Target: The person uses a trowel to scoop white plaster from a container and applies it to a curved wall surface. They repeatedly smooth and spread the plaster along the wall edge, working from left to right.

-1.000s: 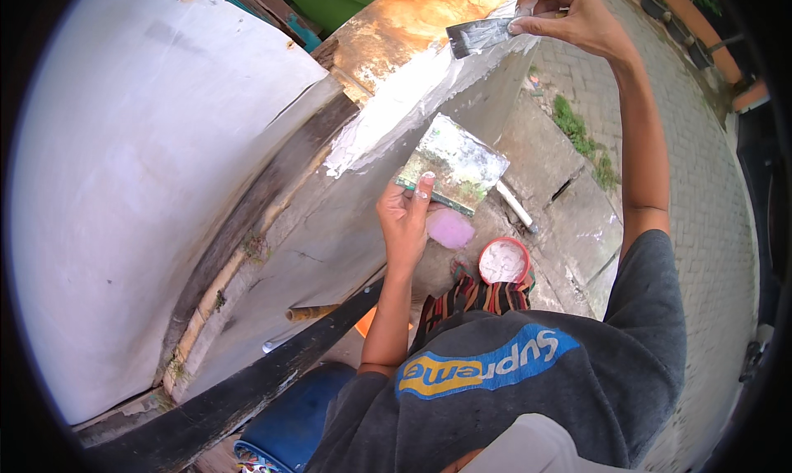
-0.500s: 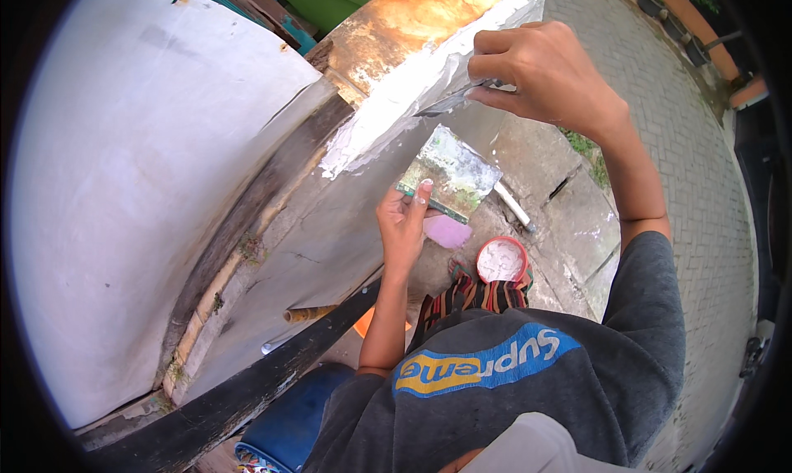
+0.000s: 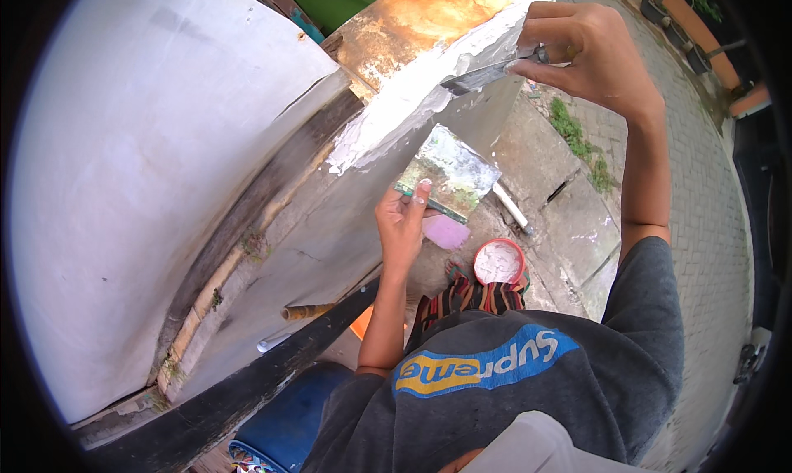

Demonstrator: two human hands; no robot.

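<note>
The wall runs along the left, paving along the right. Ahead, the scraper in the right hand sits at the wall's edge — the board, in the left hand, is nearer and slightly left. A bucket with paste in it stands right of the left hand.

- The head view comes from the left one of two wide fisheye cameras, which the person wears on the head.
- It looks steeply down, over the grey shirt at the lower edge, to the left hand and the right hand.
- The shirt is quite near to the lens; the paving lies farther below.
- Toward the dark round rim, straight edges bend.
</note>
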